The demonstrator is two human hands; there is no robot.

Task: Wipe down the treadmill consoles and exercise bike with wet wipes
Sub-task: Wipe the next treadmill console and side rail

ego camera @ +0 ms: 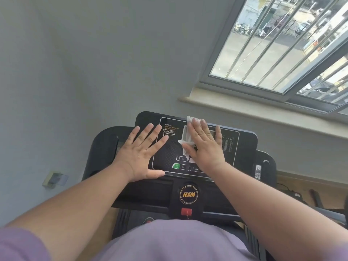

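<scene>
A black treadmill console with a printed control panel stands in front of me, below a window. My right hand lies flat on the middle of the panel, its straight fingers pressing a white wet wipe against the display. Parts of the wipe stick out above the fingertips and to the left of the palm. My left hand rests flat with fingers spread on the left side of the console, holding nothing. A green button and a red safety key show below the hands.
A grey wall rises behind the console, with a wall socket low on the left. A window sill and a barred window are at the upper right. Cables and dark equipment lie on the floor at the right.
</scene>
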